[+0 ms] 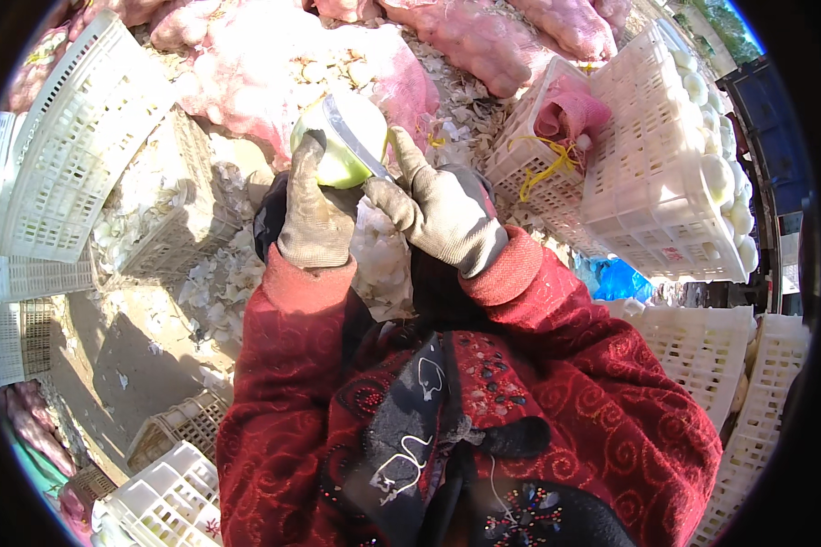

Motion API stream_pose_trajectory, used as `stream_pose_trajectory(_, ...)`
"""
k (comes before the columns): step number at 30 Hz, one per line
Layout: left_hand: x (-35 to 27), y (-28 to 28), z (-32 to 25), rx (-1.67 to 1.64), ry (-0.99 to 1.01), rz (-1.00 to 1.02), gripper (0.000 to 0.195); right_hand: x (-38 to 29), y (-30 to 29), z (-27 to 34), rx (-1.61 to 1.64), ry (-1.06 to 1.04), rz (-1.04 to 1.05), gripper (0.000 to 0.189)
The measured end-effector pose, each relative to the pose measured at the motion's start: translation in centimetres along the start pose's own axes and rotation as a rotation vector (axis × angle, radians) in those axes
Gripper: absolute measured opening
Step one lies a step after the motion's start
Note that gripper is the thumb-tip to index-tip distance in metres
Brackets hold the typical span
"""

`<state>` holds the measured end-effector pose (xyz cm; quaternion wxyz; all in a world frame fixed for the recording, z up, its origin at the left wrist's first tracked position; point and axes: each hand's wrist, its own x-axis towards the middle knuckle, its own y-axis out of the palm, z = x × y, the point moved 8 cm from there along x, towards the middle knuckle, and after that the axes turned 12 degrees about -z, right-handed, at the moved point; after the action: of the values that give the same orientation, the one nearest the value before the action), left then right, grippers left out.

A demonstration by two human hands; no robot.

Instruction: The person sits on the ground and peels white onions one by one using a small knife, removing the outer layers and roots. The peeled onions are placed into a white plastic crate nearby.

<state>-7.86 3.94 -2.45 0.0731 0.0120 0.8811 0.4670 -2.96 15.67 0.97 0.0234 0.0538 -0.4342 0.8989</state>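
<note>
Both my hands wear pale, soiled work gloves. My left hand [315, 205] grips a large peeled onion [349, 161], whitish on top and green lower down, with the thumb on its near side. Across the onion lies a knife's metal blade [349, 130]. My right hand [445, 208] is closed round the knife near the onion's right side; the handle is hidden in the glove. The right index finger points up along the onion's edge. Under the hands, a heap of pale onion skins [381, 256] shows between my dark-clad legs.
Pink mesh sacks of onions [451, 41] lie ahead. White plastic crates stand left [85, 150] and right [643, 164], the right one holding peeled onions [718, 178]. A crate with pink mesh and yellow ties [544, 171] stands beside it. More crates [691, 355] are near my right elbow.
</note>
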Motion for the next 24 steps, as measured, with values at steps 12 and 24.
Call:
stream_pose_trajectory(12, 0.1, -2.1, -1.2, 0.244, 0.296, -0.155, 0.042, -0.3, 3.8, 0.9, 0.642, -0.132, -0.244, 0.071)
stream_pose_trajectory(24, -3.5, 2.0, -6.7, 1.028, 1.205, -0.212, 0.066, 0.7, 3.0, 2.5, 0.840, -0.234, -0.188, 0.052)
